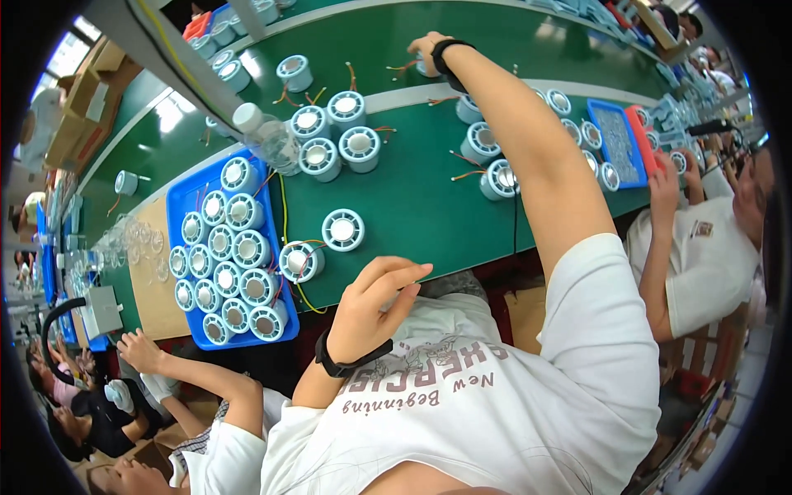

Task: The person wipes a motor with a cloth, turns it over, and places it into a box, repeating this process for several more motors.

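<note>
My right arm stretches to the far side of the green bench. There my right hand [429, 51] is closed over a light blue cylindrical housing [424, 68], partly hidden, with thin coloured wires beside it. My left hand [379, 299] hovers before my chest near the bench edge, fingers stretched and thumb apart, holding nothing. Nearest to it are a light blue round housing [343, 230] with a slotted rim and silver disc, and another such housing [301, 261] with loose wires. Several more housings [360, 147] stand grouped further back.
A blue tray [289, 328] full of these housings lies to the left, beside a clear plastic bottle [276, 140]. More housings [499, 179] stand under my right arm. At right are a second blue tray [620, 177] and a co-worker [701, 239]; another person's arm [206, 375] rests at left.
</note>
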`<action>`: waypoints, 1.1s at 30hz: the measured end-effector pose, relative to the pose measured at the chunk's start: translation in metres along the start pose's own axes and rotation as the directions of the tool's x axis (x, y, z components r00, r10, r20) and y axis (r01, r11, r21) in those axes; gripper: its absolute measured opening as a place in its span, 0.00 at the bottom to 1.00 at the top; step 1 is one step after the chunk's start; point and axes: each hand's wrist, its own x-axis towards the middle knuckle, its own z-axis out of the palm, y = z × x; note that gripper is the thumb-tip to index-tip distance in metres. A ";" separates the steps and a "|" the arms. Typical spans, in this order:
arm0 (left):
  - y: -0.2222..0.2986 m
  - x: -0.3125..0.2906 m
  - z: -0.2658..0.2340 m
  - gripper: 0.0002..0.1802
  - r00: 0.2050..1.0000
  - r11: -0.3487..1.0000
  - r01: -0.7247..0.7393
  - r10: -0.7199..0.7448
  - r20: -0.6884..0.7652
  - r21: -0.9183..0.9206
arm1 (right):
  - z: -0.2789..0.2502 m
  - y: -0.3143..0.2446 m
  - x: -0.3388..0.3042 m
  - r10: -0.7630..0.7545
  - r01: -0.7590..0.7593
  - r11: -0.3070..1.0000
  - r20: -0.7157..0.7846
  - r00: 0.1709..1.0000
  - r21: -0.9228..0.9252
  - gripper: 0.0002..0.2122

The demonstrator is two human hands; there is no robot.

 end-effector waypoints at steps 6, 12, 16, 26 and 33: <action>-0.012 -0.013 -0.011 0.20 0.994 0.996 0.085 -0.085 -0.063 -0.002 | -0.048 0.002 -0.054 -0.179 0.235 0.939 -0.228 0.957 0.253 0.25; -0.014 0.007 -0.006 0.34 0.951 0.979 -0.023 0.084 -0.297 0.202 | -0.100 -0.042 -0.227 -0.351 0.428 0.590 -0.261 0.900 0.685 0.26; -0.016 0.021 0.008 0.43 0.918 0.968 -0.134 0.201 -0.341 0.210 | -0.084 -0.061 -0.293 -0.343 0.249 0.448 -0.092 0.935 0.859 0.30; 0.002 0.008 0.007 0.33 0.950 0.790 0.158 -0.284 -0.125 -0.593 | -0.056 -0.029 -0.335 -0.412 0.267 0.167 -0.179 0.893 0.949 0.39; -0.015 -0.004 0.012 0.34 0.851 0.594 0.505 -0.464 0.247 -0.626 | -0.044 -0.033 -0.332 -0.551 0.645 0.335 -0.412 0.725 0.687 0.46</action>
